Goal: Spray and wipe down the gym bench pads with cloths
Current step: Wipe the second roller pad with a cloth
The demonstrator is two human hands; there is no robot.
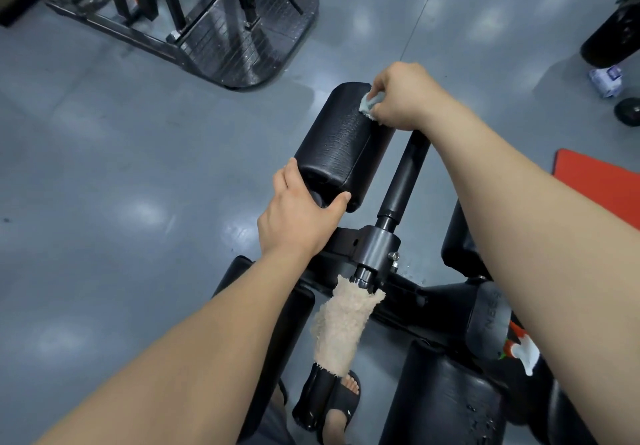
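A wet black pad (446, 406) sits closest, beside a beige cloth (341, 323) draped over the frame's bar. Farther out, the left hand (298, 216) grips the near end of the roller pad (341, 146). The right hand (403, 98) clutches a pale blue cloth (369, 101) against its far end. Open grey floor (121, 167) lies left of the roller.

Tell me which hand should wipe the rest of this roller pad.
Right: the right hand holds the cloth against the roller pad; the left hand, bare, only grips the pad's near end.
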